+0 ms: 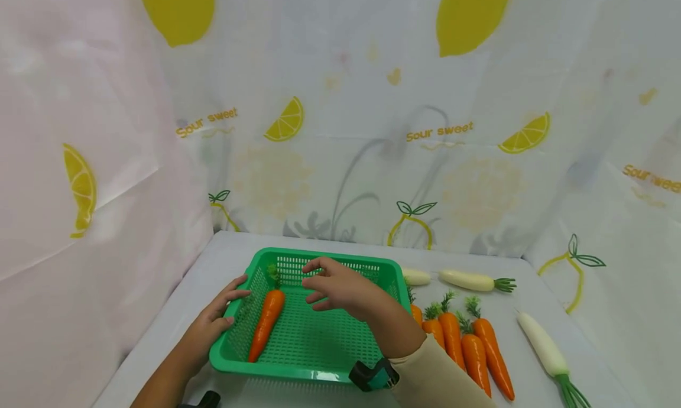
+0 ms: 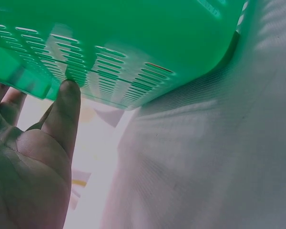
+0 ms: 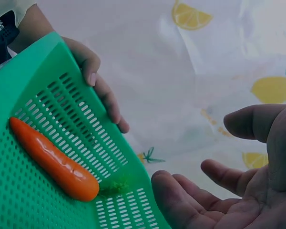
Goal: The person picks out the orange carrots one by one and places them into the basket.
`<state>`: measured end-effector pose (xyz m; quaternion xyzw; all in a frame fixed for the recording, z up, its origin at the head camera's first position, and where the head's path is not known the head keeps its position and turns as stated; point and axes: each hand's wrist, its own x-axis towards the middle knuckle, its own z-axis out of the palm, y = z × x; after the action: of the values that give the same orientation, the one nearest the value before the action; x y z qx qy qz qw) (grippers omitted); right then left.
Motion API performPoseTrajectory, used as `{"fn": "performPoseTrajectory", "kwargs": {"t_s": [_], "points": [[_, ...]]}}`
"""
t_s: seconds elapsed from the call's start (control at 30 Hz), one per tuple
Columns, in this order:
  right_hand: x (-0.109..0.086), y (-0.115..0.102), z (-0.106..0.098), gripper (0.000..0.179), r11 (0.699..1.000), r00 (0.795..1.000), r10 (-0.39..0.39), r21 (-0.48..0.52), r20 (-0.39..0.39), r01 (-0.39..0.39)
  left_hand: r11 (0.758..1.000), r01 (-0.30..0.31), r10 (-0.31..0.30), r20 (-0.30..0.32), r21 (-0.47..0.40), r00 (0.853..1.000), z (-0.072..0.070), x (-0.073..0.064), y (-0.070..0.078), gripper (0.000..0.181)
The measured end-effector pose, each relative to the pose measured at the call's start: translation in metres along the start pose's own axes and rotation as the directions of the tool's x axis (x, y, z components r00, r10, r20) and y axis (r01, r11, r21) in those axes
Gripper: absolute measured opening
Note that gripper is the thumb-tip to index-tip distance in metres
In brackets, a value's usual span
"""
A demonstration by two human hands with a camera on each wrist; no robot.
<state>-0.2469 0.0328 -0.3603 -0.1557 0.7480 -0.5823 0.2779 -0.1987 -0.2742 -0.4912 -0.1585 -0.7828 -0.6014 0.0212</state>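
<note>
A green plastic basket (image 1: 319, 331) with slotted walls stands on the table. My left hand (image 1: 210, 325) holds its left rim, fingers laid over the top; in the left wrist view the thumb (image 2: 66, 102) touches the outer wall. Inside, along the left wall, lies one orange carrot (image 1: 268, 324) with a green leafy top, seen also as a carrot (image 3: 55, 160) in the right wrist view. Above the basket's middle hovers my right hand (image 1: 337, 287), its fingers spread and loosely bent, holding nothing.
Right of the basket several carrots (image 1: 479, 355) lie side by side, the nearest partly hidden by the right forearm. White radishes (image 1: 468, 279) lie behind them, and another white radish (image 1: 542, 343) is farther right. Lemon-printed sheets (image 1: 340, 159) enclose the table at the back and sides.
</note>
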Motion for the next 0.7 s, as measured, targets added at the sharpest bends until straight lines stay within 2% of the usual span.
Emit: {"fn": "performPoseTrajectory", "kwargs": {"t_s": [0.43,0.7], "points": [[-0.021,0.012,-0.012,0.045,0.997,0.998,-0.058,0.048,0.006,0.058,1.0,0.006,-0.006,0.003,-0.02,1.0,0.0,-0.001,-0.001,0.051],[-0.035,0.018,-0.02,0.042,0.996,0.997,-0.07,0.063,-0.009,0.071,0.999,-0.013,0.014,0.01,-0.035,1.0,0.0,0.001,-0.001,0.051]]}}
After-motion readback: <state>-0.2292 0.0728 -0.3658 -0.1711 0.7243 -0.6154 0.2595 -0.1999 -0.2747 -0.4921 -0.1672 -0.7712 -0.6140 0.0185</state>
